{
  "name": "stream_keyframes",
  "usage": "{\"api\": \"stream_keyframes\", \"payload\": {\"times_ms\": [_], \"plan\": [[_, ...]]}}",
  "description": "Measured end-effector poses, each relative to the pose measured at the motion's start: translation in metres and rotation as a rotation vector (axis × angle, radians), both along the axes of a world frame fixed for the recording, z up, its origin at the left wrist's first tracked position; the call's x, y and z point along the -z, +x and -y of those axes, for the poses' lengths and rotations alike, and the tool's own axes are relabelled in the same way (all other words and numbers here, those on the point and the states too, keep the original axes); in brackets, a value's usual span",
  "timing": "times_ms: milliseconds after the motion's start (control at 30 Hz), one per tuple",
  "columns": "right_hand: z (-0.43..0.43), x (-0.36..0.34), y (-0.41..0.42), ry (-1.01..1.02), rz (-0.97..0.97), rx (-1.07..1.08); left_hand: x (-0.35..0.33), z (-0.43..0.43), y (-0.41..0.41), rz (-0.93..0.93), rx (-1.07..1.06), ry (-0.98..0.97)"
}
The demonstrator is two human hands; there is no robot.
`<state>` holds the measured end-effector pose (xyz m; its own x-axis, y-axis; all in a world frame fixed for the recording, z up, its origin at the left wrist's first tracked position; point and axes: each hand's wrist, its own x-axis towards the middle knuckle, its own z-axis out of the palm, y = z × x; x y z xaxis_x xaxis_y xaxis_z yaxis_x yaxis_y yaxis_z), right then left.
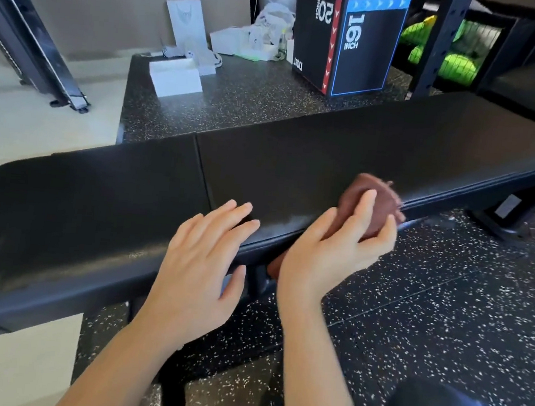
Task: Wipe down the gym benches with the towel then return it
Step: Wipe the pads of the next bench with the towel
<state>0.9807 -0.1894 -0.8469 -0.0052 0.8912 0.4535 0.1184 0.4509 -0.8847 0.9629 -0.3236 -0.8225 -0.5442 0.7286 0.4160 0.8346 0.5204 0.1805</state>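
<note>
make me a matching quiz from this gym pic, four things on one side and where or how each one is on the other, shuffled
Column one:
1 left hand
2 right hand
3 towel
4 plyo box

Column two:
a stands on the speckled floor beyond the bench
b rests flat on the bench pad
c brown, bunched at the bench's near edge
d grips the towel

Pairs: 1-b; 2-d; 3-c; 4-a
</note>
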Motion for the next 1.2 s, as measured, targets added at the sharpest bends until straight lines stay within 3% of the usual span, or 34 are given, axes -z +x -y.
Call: {"api": "stream_keyframes", "payload": {"times_ms": [200, 367, 533, 867, 1033, 1200], "plan": [[-0.019, 0.007, 0.014, 0.257, 0.194, -0.048, -0.002, 0.005, 0.002, 0.049, 0.007, 0.059], [-0.016, -0.001, 0.01, 0.195, 0.162, -0.001, -0.002, 0.008, 0.001, 0.086, 0.021, 0.106], [0.03, 0.008, 0.009, 0.399, 0.232, -0.155, -0.003, 0.008, 0.001, 0.114, 0.028, 0.142], [-0.011, -0.003, 0.017, 0.617, 0.409, -0.273, 0.001, 0.023, 0.005, 0.113, 0.001, 0.144], [0.016, -0.001, 0.012, 0.599, 0.335, -0.208, 0.002, 0.037, 0.003, 0.023, -0.073, 0.068], [0.071, 0.004, 0.005, 0.74, 0.324, -0.376, -0.001, 0.075, -0.009, -0.044, -0.215, -0.004]]}}
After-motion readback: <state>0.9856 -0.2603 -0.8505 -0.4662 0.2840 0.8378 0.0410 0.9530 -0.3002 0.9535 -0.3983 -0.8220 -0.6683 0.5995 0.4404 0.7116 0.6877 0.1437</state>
